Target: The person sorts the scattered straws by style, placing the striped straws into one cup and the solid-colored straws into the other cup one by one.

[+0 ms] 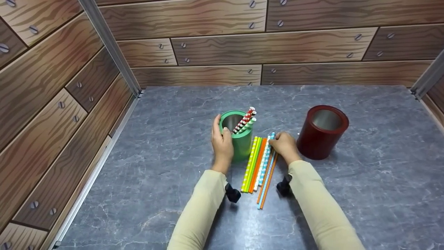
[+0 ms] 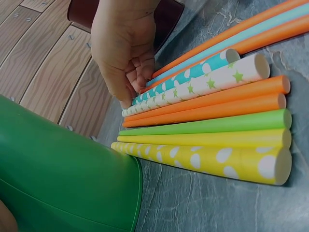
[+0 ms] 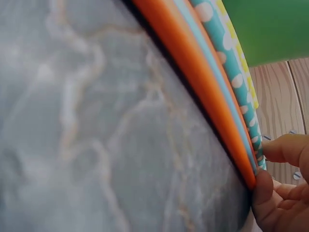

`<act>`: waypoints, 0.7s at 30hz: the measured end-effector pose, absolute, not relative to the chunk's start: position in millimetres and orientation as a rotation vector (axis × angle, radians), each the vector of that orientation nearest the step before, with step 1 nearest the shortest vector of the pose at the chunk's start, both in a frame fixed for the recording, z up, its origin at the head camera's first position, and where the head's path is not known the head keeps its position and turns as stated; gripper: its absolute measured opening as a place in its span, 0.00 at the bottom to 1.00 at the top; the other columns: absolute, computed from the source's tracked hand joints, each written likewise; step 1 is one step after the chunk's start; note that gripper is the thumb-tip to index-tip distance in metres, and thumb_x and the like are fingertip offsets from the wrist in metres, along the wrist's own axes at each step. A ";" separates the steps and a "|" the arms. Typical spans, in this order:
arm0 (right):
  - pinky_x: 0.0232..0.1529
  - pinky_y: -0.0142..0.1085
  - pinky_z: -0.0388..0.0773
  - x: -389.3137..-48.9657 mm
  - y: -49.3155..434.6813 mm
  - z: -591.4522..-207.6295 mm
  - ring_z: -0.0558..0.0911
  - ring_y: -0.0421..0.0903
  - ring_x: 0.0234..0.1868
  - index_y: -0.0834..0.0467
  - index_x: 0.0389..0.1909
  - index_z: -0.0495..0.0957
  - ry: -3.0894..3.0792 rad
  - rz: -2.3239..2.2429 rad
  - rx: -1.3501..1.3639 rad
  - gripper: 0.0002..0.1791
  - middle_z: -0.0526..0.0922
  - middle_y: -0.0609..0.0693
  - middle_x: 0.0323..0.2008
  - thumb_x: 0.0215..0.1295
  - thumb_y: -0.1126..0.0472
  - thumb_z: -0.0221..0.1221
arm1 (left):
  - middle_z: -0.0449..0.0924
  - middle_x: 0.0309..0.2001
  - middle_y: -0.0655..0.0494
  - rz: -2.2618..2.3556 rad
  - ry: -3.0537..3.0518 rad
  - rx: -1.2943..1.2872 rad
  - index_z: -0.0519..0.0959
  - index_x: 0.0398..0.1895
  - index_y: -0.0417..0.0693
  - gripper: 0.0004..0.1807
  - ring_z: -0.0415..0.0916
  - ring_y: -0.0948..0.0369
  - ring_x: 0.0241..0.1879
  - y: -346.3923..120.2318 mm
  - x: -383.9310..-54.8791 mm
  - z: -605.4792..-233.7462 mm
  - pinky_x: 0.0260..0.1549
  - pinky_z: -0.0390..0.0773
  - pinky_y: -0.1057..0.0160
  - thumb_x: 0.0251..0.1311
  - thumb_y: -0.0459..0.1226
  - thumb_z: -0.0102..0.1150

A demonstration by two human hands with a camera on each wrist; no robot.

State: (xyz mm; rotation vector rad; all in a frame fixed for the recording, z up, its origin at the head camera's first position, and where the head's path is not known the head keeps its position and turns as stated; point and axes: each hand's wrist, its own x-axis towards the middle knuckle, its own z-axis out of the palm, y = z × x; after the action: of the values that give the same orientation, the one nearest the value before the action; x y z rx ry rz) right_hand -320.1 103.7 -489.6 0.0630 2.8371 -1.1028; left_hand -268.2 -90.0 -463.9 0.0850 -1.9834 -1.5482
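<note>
My left hand (image 1: 222,147) grips the green cylindrical cup (image 1: 241,147) from its left side, thumb near the rim. Several patterned straws (image 1: 245,121) lean in that cup, among them red, black and green ones with white. Beside it a row of paper straws (image 1: 256,166) lies on the table: yellow dotted, yellow, green, orange, white with green stars, and teal dotted. At their far end my right hand (image 1: 286,146) pinches the teal dotted straw (image 2: 193,72) between thumb and fingers. Thinner orange and blue sticks (image 3: 193,63) lie along the row's right side, touching or close to those fingers.
A dark red cylindrical cup (image 1: 317,144) stands upright to the right of my right hand. The grey marbled table (image 1: 166,139) meets wood-patterned walls (image 1: 215,48) at the back and left. Black wrist mounts (image 1: 233,194) hang under both sleeves.
</note>
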 end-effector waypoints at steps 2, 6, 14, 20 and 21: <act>0.25 0.35 0.55 -320.6 103.9 -489.1 0.57 0.44 0.21 0.53 0.14 0.55 2.850 -1.094 0.049 0.18 0.53 0.46 0.17 0.54 0.61 0.55 | 0.64 0.64 0.45 -1.539 -1.979 0.079 0.61 0.66 0.44 0.27 0.61 0.53 0.64 -89.9 -268.6 -464.1 0.60 0.62 0.52 0.62 0.35 0.38; 0.23 0.34 0.52 -322.6 103.9 -487.7 0.52 0.43 0.19 0.53 0.12 0.53 2.875 -1.032 0.000 0.20 0.49 0.44 0.14 0.53 0.63 0.53 | 0.64 0.64 0.45 -1.541 -1.979 0.075 0.61 0.66 0.44 0.26 0.60 0.53 0.64 -89.8 -268.3 -464.0 0.60 0.62 0.52 0.62 0.35 0.37; 0.33 0.47 0.73 -326.6 94.1 -480.3 0.76 0.56 0.29 0.58 0.15 0.69 2.937 -0.682 -0.043 0.14 0.78 0.61 0.27 0.56 0.57 0.55 | 0.62 0.65 0.47 -1.559 -1.998 0.074 0.60 0.67 0.45 0.27 0.59 0.54 0.65 -90.6 -268.6 -464.2 0.61 0.62 0.51 0.63 0.35 0.37; 0.29 0.46 0.75 -328.4 87.4 -478.5 0.78 0.56 0.30 0.62 0.21 0.77 2.913 -0.577 -0.038 0.12 0.81 0.65 0.35 0.55 0.57 0.56 | 0.63 0.65 0.46 -1.540 -2.003 0.064 0.60 0.66 0.44 0.26 0.59 0.53 0.65 -91.3 -268.5 -463.8 0.61 0.61 0.51 0.63 0.35 0.37; 0.29 0.46 0.75 -328.3 87.0 -478.8 0.78 0.57 0.31 0.62 0.22 0.78 2.911 -0.577 -0.033 0.12 0.81 0.65 0.36 0.55 0.56 0.56 | 0.63 0.65 0.46 -1.541 -2.006 0.066 0.60 0.66 0.44 0.26 0.59 0.53 0.65 -91.3 -268.2 -463.8 0.61 0.61 0.51 0.63 0.35 0.37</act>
State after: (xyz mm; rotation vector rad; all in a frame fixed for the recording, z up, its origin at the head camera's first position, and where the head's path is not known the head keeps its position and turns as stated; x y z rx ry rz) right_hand -328.3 87.0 -478.8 -0.0328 2.9107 -0.5775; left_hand -268.2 -91.3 -463.8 0.0663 -2.0056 -1.5406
